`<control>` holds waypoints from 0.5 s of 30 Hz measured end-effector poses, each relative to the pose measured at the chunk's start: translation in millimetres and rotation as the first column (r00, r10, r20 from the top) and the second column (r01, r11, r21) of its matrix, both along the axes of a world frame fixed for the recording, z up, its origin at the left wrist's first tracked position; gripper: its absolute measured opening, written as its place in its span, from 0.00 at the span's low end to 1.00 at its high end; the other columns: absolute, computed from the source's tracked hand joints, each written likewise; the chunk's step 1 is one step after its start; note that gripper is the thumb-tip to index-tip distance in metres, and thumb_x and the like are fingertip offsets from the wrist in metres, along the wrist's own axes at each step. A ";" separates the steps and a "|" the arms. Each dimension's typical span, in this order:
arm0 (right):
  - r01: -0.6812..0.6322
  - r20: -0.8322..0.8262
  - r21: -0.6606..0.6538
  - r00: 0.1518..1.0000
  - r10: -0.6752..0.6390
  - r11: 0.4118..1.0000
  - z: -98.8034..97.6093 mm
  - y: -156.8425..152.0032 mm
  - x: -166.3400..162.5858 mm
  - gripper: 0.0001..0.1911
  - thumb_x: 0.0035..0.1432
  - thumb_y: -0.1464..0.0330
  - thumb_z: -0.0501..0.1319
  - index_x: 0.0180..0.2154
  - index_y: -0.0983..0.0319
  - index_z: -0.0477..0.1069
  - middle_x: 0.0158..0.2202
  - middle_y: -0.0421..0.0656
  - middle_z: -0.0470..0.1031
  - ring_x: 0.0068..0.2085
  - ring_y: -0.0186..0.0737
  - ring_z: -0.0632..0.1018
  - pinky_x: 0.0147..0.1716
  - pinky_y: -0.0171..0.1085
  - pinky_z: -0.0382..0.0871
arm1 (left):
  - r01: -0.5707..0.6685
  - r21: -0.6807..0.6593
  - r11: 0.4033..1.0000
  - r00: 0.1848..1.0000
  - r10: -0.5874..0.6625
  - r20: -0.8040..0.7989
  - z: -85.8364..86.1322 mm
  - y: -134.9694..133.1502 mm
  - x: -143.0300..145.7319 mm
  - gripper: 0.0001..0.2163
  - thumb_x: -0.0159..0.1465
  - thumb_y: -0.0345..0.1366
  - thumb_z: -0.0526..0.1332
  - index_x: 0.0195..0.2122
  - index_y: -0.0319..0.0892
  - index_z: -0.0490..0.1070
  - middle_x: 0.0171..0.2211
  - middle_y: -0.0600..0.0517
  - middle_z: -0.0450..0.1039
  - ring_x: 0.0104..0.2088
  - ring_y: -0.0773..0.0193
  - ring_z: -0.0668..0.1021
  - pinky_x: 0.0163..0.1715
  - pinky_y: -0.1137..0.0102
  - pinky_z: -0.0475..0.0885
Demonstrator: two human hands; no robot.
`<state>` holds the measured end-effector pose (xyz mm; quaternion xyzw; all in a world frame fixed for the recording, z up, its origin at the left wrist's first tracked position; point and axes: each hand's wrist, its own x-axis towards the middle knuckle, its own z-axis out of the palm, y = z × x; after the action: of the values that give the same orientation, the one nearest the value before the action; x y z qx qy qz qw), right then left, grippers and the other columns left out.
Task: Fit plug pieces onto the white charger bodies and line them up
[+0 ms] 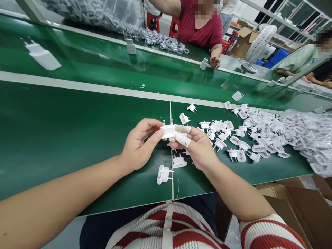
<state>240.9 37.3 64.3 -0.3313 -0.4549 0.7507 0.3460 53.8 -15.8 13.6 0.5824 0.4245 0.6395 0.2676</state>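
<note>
Green tabletop [77, 117] beneath, left grip [138, 145] and right grip [199, 148] pinch a white two-pronged plug [168, 131].

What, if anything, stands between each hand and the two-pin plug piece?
Nothing visible separates the left hand from the two-pin plug piece. At the right hand, only whitish finger cots come between.

Plug part [168, 131]: above table [64, 121]. Left hand [138, 145]: at its left. Right hand [202, 147]: at its right. Loose heap [260, 148]: farther right of it. Belt [103, 65]: beyond it.
</note>
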 end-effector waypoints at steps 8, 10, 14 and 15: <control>-0.032 -0.041 -0.034 0.999 0.030 0.999 3.7 0.0 -0.2 0.19 0.46 0.61 0.82 0.41 0.58 0.84 0.30 0.40 0.86 0.32 0.33 0.86 0.38 0.31 0.83 | 0.024 0.016 1.000 0.997 -0.022 -0.074 4.7 -0.6 -0.7 0.04 0.75 0.35 0.61 0.44 0.44 0.75 0.33 0.54 0.79 0.33 0.65 0.81 0.37 0.72 0.76; -0.036 -0.052 -0.020 0.998 0.035 0.999 4.5 -0.1 -0.5 0.19 0.46 0.61 0.82 0.40 0.58 0.84 0.30 0.40 0.86 0.32 0.33 0.86 0.38 0.31 0.83 | 0.029 0.009 1.000 0.997 -0.028 -0.074 5.8 -0.6 -0.9 0.04 0.75 0.35 0.61 0.44 0.44 0.75 0.32 0.54 0.79 0.32 0.65 0.81 0.36 0.72 0.76; -0.035 -0.051 -0.009 0.998 0.035 0.999 4.4 -0.9 -0.6 0.19 0.47 0.62 0.82 0.41 0.58 0.85 0.31 0.40 0.86 0.32 0.34 0.86 0.40 0.33 0.84 | 0.041 0.003 0.999 0.997 -0.041 -0.072 6.5 -0.4 -1.6 0.04 0.75 0.35 0.61 0.43 0.44 0.75 0.31 0.54 0.78 0.32 0.65 0.80 0.36 0.71 0.75; -0.033 -0.049 -0.007 0.998 0.032 0.999 3.9 -1.2 -0.6 0.19 0.47 0.62 0.82 0.41 0.58 0.85 0.31 0.40 0.86 0.32 0.34 0.86 0.40 0.33 0.84 | 0.044 0.000 0.999 0.996 -0.044 -0.071 6.1 -0.3 -1.9 0.04 0.75 0.35 0.61 0.43 0.44 0.75 0.31 0.54 0.78 0.32 0.66 0.80 0.37 0.72 0.75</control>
<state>240.3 36.1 68.1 -0.3069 -0.4487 0.7658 0.3435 52.0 -16.1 19.7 0.6144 0.4202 0.6126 0.2658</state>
